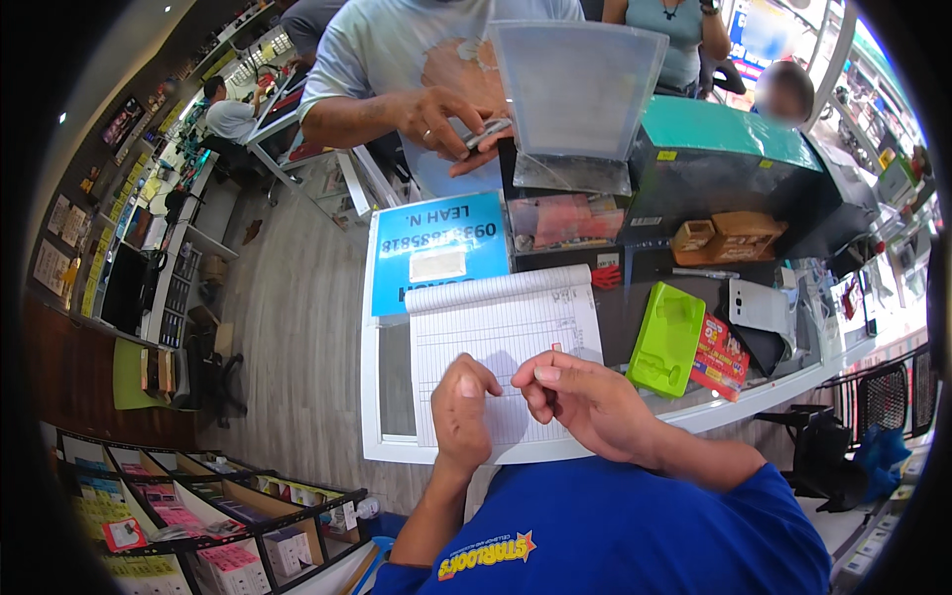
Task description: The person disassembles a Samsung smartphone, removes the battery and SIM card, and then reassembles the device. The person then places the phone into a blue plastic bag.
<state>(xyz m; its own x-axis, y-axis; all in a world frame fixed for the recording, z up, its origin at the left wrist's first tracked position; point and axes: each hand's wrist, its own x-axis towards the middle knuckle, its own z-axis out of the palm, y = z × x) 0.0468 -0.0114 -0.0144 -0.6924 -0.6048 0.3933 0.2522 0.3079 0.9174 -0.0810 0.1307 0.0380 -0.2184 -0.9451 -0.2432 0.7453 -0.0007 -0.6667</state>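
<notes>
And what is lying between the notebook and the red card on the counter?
A green tray lies between the notebook and the red card, as the head view shows.

Worn on the head, the fisheye camera looks down and forward across the near tabletop, wide enough to take in the floor at left

A lined white notebook lies open on the counter (top pages rolled back), its marks apparently handwritten.
</notes>
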